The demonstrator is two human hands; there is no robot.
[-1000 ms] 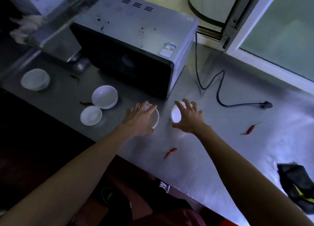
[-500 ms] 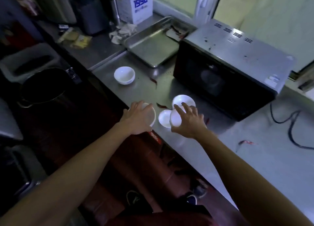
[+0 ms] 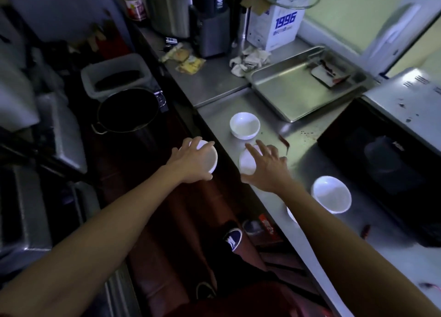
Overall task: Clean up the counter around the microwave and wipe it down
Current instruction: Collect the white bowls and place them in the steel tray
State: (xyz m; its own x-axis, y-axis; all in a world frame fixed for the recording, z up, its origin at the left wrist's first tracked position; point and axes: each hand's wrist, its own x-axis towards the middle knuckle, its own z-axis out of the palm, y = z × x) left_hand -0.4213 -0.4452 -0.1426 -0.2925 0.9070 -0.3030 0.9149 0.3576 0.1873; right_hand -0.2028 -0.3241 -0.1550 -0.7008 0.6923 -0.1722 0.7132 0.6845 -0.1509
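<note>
My left hand (image 3: 191,160) curls over a white bowl (image 3: 210,159) at mid-frame, off the steel counter (image 3: 307,159) edge above the dark floor. My right hand (image 3: 265,171) clamps a smaller white dish (image 3: 247,165) over the counter's rim. The microwave (image 3: 391,149) fills the right side, one bowl in front of it (image 3: 332,194) and another (image 3: 244,125) above my hands. A steel tray (image 3: 286,90) lies upper right, a dark pot (image 3: 128,111) at left.
</note>
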